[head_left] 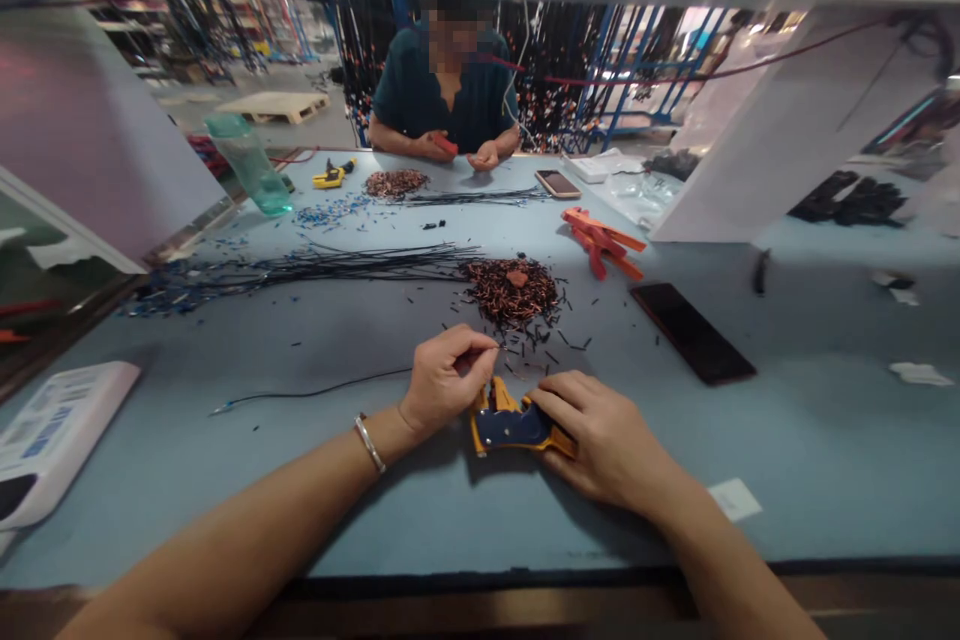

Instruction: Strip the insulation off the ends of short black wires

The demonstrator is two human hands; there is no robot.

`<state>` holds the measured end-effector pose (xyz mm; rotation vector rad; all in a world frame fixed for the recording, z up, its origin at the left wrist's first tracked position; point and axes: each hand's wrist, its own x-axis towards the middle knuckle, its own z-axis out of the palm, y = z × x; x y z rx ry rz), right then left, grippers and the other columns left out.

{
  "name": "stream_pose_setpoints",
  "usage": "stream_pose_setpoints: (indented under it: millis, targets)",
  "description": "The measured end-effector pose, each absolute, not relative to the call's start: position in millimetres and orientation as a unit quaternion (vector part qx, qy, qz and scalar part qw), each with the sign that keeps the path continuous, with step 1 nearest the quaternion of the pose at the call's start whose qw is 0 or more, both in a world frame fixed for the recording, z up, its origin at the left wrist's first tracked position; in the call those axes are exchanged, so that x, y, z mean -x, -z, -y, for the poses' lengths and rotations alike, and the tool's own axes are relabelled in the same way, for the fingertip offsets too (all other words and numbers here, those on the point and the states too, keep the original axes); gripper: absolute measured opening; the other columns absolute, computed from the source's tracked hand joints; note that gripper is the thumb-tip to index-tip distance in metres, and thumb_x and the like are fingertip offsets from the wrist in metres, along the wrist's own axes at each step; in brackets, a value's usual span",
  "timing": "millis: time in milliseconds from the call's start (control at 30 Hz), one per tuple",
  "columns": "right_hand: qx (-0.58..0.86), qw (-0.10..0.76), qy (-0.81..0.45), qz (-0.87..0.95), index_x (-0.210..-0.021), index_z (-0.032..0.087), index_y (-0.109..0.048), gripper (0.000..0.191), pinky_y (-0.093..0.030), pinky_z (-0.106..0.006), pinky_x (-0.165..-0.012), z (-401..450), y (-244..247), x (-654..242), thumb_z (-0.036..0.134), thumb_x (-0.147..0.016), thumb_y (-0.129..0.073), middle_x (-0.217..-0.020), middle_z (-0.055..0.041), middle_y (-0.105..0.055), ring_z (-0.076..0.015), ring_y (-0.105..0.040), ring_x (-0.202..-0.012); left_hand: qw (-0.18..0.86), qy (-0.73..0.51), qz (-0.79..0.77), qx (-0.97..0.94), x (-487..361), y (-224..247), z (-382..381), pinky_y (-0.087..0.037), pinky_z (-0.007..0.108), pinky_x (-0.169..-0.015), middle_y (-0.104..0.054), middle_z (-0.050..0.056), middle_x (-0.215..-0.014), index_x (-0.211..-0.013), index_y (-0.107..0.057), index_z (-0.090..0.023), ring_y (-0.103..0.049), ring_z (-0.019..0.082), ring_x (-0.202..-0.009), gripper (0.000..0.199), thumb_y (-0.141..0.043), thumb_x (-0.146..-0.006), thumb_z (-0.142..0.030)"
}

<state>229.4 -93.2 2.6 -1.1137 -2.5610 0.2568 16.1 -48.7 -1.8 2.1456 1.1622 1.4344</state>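
Note:
My left hand (451,375) pinches a thin black wire (322,387) near one end. A short tip pokes out past the fingertips, and the rest trails left over the table to a bluish end. Wrapped around the handle of a yellow and dark blue wire stripper (514,427) is my right hand (600,430). The stripper lies low over the table, its jaw side just below the left fingertips. Just beyond both hands sits a pile of short black and copper-coloured offcuts (514,292), with loose bits scattered around it.
A bundle of black wires (360,265) stretches left of the pile. Red-orange pliers (604,242) and a black phone (694,332) lie to the right. A white device (67,440) is at left. Across the table sits a person (446,80), beyond a green bottle (251,165).

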Motion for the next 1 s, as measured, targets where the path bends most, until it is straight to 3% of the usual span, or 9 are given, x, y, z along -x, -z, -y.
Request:
stream_pose_setpoints:
  millis: [233,367,467,567,867,1000]
  targets:
    - [0.376,0.187,-0.127,0.898,-0.111,0.015,-0.060,0.038,-0.046,-0.045,-0.082,92.2,-10.6,-232.2,0.030,-0.078,-0.069,-0.104,-0.0133,-0.064,-0.0288,-0.056,-0.093,0.113,-0.439,-0.322,-0.832,-18.5,4.6,53.5,-0.039,0.018,-0.050,-0.057,-0.001,-0.058,-0.079,-0.068,-0.016,-0.049,0.008,-0.049,0.013,-0.056,-0.083,-0.015]
    - [0.393,0.332,-0.096,0.852,-0.097,0.018,-0.061,0.013,-0.045,-0.040,-0.078,90.9,-8.8,-235.4,0.021,-0.084,-0.059,-0.090,-0.0092,-0.068,-0.0238,-0.061,-0.084,0.069,-0.419,-0.295,-0.856,-19.2,8.1,55.5,-0.038,0.018,-0.049,-0.061,-0.001,-0.060,-0.081,-0.069,-0.016,-0.049,0.007,-0.048,0.012,-0.057,-0.083,-0.018]
    - [0.407,0.406,-0.035,0.817,-0.096,0.018,-0.060,0.012,-0.045,-0.037,-0.074,89.3,-4.3,-232.6,0.015,-0.085,-0.055,-0.085,-0.0084,-0.069,-0.0222,-0.063,-0.080,0.043,-0.407,-0.284,-0.867,-20.3,8.7,56.9,-0.037,0.018,-0.048,-0.060,-0.001,-0.060,-0.082,-0.068,-0.017,-0.049,0.007,-0.047,0.014,-0.055,-0.085,-0.020]
    - [0.388,0.408,0.007,0.827,-0.100,0.019,-0.062,0.018,-0.043,-0.038,-0.077,88.0,-1.0,-227.7,0.011,-0.085,-0.056,-0.090,-0.0085,-0.071,-0.0209,-0.064,-0.081,0.020,-0.396,-0.275,-0.876,-21.2,8.4,58.4,-0.036,0.020,-0.048,-0.059,-0.001,-0.059,-0.082,-0.068,-0.017,-0.049,0.008,-0.048,0.016,-0.053,-0.086,-0.020]
    - [0.403,0.376,0.030,0.834,-0.075,0.020,-0.061,0.012,-0.038,-0.041,-0.085,90.1,-3.2,-220.3,0.010,-0.080,-0.057,-0.076,-0.0024,-0.069,-0.0165,-0.061,-0.069,-0.017,-0.362,-0.261,-0.895,-24.9,5.0,64.1,-0.032,0.022,-0.045,-0.056,-0.002,-0.053,-0.075,-0.065,-0.019,-0.049,0.009,-0.044,0.021,-0.049,-0.087,-0.021]
    - [0.413,0.398,0.036,0.818,-0.073,0.019,-0.060,0.013,-0.040,-0.040,-0.082,87.7,-4.9,-225.0,0.009,-0.080,-0.056,-0.075,-0.0034,-0.068,-0.0170,-0.061,-0.068,0.000,-0.372,-0.266,-0.889,-23.7,4.8,62.7,-0.036,0.021,-0.048,-0.064,-0.001,-0.057,-0.081,-0.064,-0.017,-0.054,0.009,-0.046,0.019,-0.046,-0.089,-0.019]
